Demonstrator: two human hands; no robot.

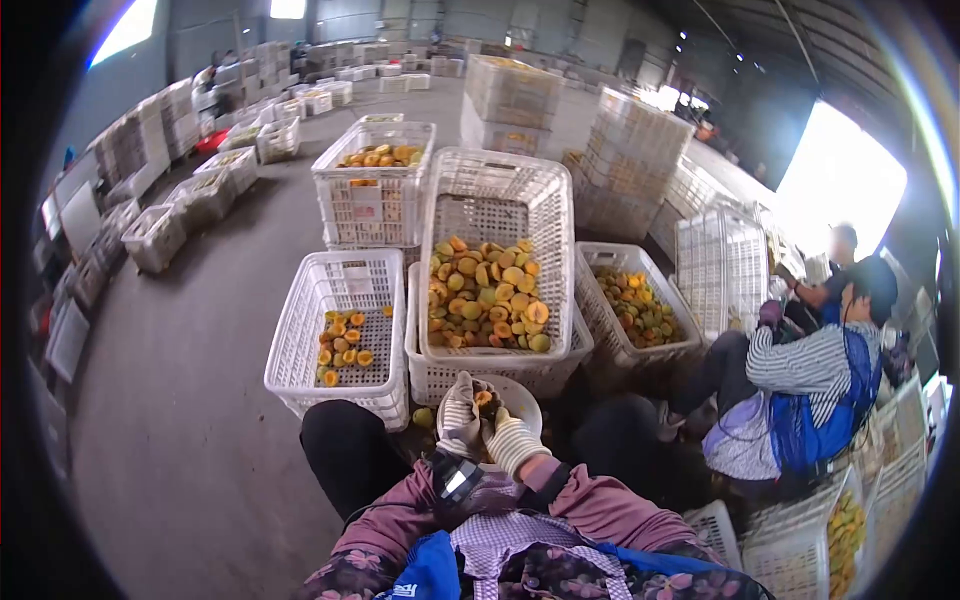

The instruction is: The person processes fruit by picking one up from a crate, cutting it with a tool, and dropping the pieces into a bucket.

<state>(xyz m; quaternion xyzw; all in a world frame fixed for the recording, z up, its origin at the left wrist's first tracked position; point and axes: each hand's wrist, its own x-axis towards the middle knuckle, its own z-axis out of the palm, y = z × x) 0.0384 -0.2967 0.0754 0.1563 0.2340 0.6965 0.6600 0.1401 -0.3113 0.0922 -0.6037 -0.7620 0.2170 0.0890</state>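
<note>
My left hand (460, 416), in a striped work glove, is closed around a peach (485, 398) with orange flesh and a dark patch. My right hand (513, 442), gloved alike, presses against it from the other side with curled fingers; whatever else it grips is hidden. Both hands are over a white bowl (527, 402) between my knees. Just beyond, a tilted white crate (497, 166) holds many halved peaches (487, 295), resting on another crate. To the left, a second white crate (285, 345) contains several peach halves (341, 343).
On the right stands a crate of greenish-orange fruit (635, 308), with a seated co-worker (815, 375) in a striped top beyond it. Stacked crates (635, 160) rise behind. Another fruit crate (370, 205) is at the back left. Loose fruit (423, 417) lies by the bowl.
</note>
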